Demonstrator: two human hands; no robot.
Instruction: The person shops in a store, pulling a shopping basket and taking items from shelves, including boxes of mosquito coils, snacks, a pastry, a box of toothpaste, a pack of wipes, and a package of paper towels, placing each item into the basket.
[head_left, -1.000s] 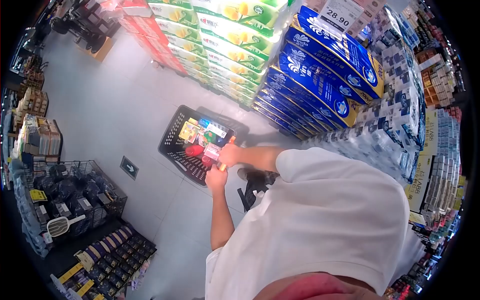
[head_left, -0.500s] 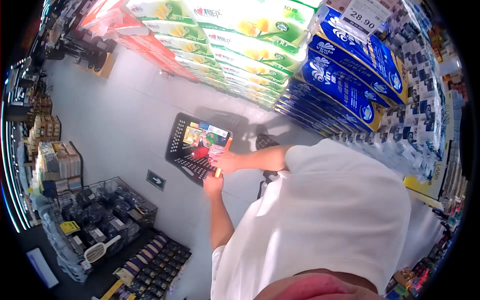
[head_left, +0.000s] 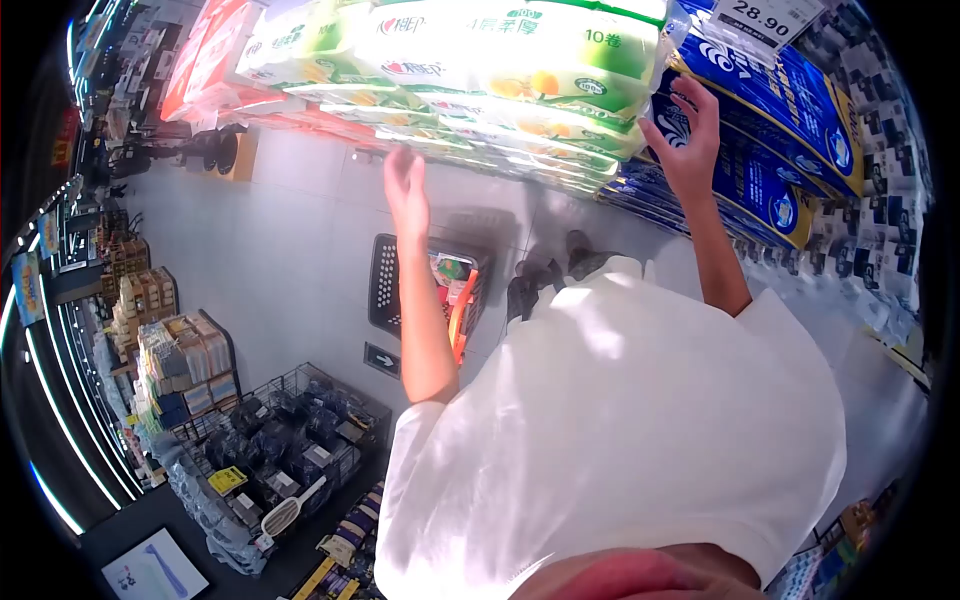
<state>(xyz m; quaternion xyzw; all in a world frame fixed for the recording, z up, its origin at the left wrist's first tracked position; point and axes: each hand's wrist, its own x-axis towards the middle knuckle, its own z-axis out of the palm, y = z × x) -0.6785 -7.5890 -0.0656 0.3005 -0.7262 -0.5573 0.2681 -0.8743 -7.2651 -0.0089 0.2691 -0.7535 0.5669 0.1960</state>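
My left hand (head_left: 406,190) is raised in front of the stacked white and green toilet roll packs (head_left: 500,50), its fingers stretched out and holding nothing. Near the right end of the same stack is my right hand (head_left: 692,140), with thumb and fingers apart and nothing in it. Blue packs of paper (head_left: 790,120) lie behind and beside that hand; whether it touches any pack I cannot tell. Below my left forearm, a dark shopping basket (head_left: 385,280) stands on the floor with its orange handle (head_left: 463,310) in sight. Some coloured goods lie inside, partly hidden by the forearm.
Pink packs (head_left: 215,65) continue the stack on the left. A wire bin (head_left: 375,410) of dark packaged goods stands lower left, with a white racket (head_left: 290,510) at its edge. A price sign (head_left: 765,20) hangs over the blue packs. A floor arrow (head_left: 382,358) lies by the basket.
Both hands have left the basket handle and risen to the paper packs, spread apart. The basket now stands on the floor, and the view has shifted closer to the stack.
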